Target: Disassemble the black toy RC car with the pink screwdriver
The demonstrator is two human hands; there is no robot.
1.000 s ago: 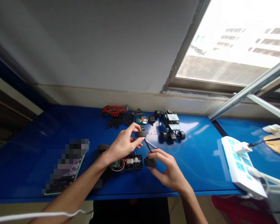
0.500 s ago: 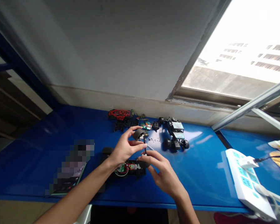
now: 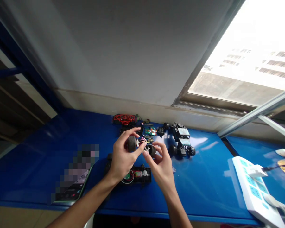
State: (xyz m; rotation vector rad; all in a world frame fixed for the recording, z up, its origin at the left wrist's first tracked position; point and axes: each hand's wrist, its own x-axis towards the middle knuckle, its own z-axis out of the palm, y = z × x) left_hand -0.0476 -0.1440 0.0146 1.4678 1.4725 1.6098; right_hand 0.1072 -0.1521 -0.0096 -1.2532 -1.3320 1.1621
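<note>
Between my two hands, above the table, is a toy car wheel axle with a black tyre at each end and white parts inside them. My left hand (image 3: 123, 153) is closed on the end with the left wheel (image 3: 132, 143). Fingers of my right hand (image 3: 161, 160) grip the end with the right wheel (image 3: 152, 151), partly covered by them. Beneath lies a black toy car chassis (image 3: 144, 179) with a green circuit board and red and white wires. My left hand and wrist hide part of this chassis.
A red-framed toy car body (image 3: 125, 119), small colourful parts (image 3: 150, 131) and a toy truck (image 3: 182, 139) stand along the back of the blue table (image 3: 204, 186). At left lies a tablet-like device (image 3: 73, 180), partly blurred. A white power strip (image 3: 254, 190) is at right.
My hands have turned the axle from nearly upright to more level, with both wheels now side by side. My right hand has moved up, uncovering the right end of the chassis.
</note>
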